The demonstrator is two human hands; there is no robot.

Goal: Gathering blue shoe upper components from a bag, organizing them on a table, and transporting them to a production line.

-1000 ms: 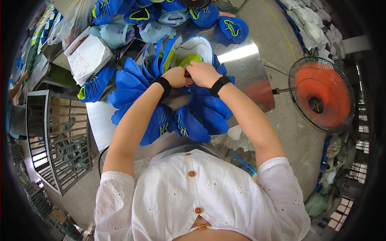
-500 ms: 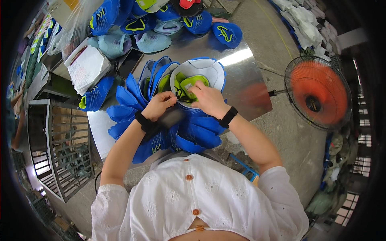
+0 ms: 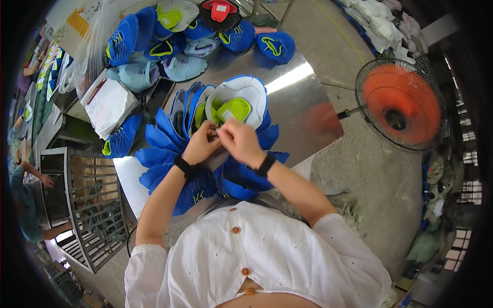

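A blue shoe upper with a pale grey lining stands open at the middle of the metal table. Inside it sits a lime-green padded piece with a small white label. My left hand is pinched at the upper's near edge. Close against it, my right hand has its fingers curled together at the same spot. Whatever the fingertips hold is too small and covered to make out. More blue shoe uppers fan out in a ring around and beneath both hands.
Several blue and pale-teal shoe uppers crowd the table's far side. A phone and a written notepad lie at the left. An orange fan stands at the right, a metal rack at the left beside another person.
My right hand has left the lime-green piece and come down and left, beside my left hand. Its fingers have curled in. The black cord seen earlier is now hidden.
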